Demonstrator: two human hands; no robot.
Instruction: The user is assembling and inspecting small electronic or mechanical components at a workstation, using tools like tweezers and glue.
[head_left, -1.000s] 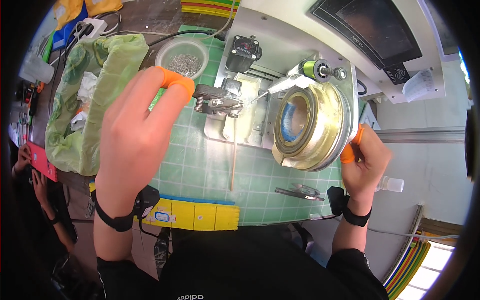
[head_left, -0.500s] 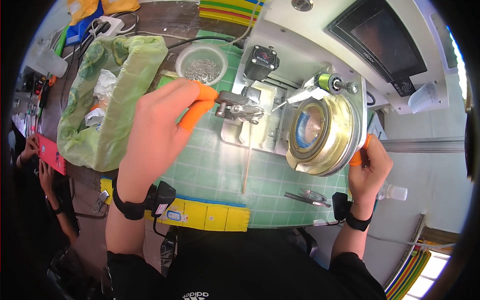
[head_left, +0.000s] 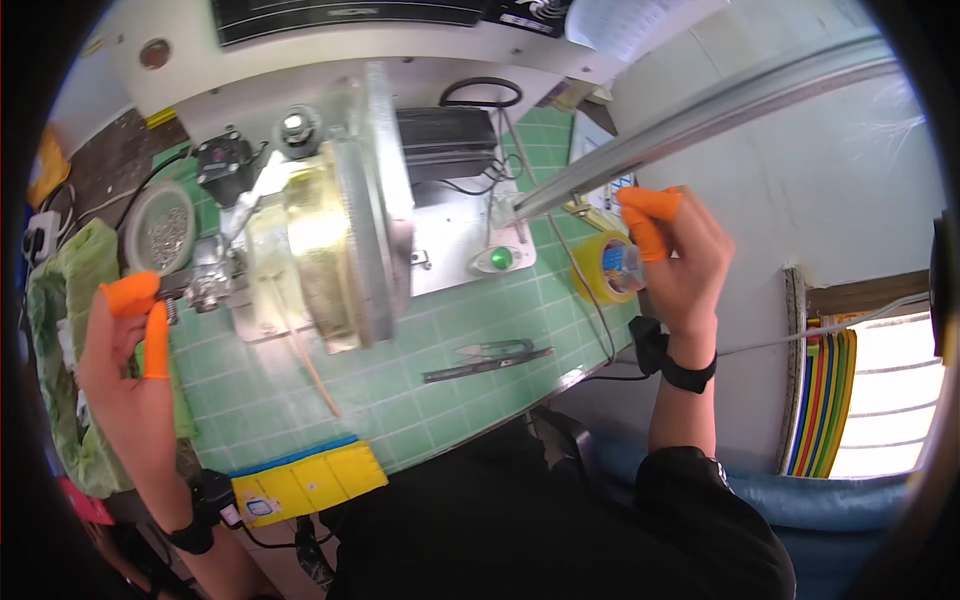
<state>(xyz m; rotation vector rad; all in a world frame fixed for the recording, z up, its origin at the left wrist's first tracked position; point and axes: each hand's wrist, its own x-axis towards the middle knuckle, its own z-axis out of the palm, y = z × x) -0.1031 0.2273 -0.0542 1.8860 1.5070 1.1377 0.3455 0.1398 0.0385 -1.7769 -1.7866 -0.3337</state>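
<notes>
My left hand (head_left: 130,365), with orange finger cots on thumb and forefinger, pinches the end of a metal clamp (head_left: 210,275) that has a small spring. Right of the clamp stands a round drum (head_left: 320,240) with a yellowish, shiny rim, mounted on the white machine (head_left: 190,60). My right hand (head_left: 690,255), also wearing orange finger cots, is raised beyond the machine's right side. Its thumb and forefinger come together; whatever lies between them is too small to make out. Just left of it is a roll of yellow tape (head_left: 588,262).
Thread snips (head_left: 490,358) lie on the green cutting mat (head_left: 420,410); a thin wooden stick (head_left: 315,380) extends below the drum. At left are a bowl (head_left: 133,245) of small metal pieces and a green-lined bin (head_left: 60,340). A metal rail (head_left: 690,125) crosses at upper right.
My view has turned to the right. My right hand has left the drum's edge and now is up by the yellow tape. My left hand stays at the clamp.
</notes>
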